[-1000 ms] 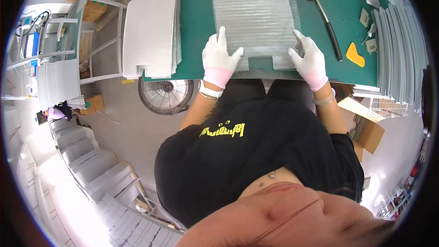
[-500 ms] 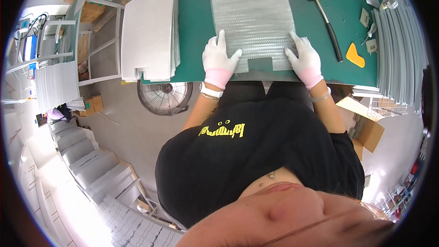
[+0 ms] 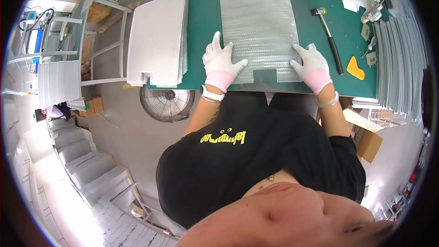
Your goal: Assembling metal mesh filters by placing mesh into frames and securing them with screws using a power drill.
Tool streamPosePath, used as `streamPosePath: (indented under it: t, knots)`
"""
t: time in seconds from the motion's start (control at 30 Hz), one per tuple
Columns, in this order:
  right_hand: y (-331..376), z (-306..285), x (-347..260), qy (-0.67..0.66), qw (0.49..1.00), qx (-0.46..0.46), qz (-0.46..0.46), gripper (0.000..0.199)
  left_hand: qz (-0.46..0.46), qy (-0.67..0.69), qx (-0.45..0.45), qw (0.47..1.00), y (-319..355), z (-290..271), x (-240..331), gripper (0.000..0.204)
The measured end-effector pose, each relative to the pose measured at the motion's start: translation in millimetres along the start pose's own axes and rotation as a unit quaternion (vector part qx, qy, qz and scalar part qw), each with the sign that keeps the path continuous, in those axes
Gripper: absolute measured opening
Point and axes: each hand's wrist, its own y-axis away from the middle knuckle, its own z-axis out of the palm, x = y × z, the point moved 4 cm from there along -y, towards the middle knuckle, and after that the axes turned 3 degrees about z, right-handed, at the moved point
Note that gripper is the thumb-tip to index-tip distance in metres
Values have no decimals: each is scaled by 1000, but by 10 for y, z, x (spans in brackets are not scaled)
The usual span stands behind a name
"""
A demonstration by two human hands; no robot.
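A silvery mesh sheet [image 3: 258,32] with a small notch in its near edge lies flat on the green table mat [image 3: 206,23]. My left hand [image 3: 221,61], in a white and pink glove, presses flat on the sheet's near left corner with fingers spread. On the near right corner rests my right hand [image 3: 311,64], gloved the same way and also flat. Neither hand grips anything.
A stack of similar mesh sheets [image 3: 157,41] sits at the mat's left edge. A hammer [image 3: 327,29] and an orange scraper [image 3: 355,68] lie to the right, with more sheet stacks [image 3: 400,50] beyond. A floor fan [image 3: 167,103] stands below the table.
Both hands stay pressed on the sheet's near corners; the right hand shifted slightly inward along the edge. The sheet has barely moved.
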Motion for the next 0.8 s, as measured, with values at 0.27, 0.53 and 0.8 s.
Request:
streamPosePath:
  t: [0.27,0.53,0.8]
  knots:
    - [-1674,-751,-796,96,861,335,-371,34,197,72,204,956,-874,-1187,-64,60]
    - [-3040,-828,-1748,62,995,65,-53,38,22,69,95,993,-3043,-1245,-1362,79]
    - [-3140,-941,-1722,32,976,214,-3,50,-55,-29,55,997,-3359,-977,-1073,53]
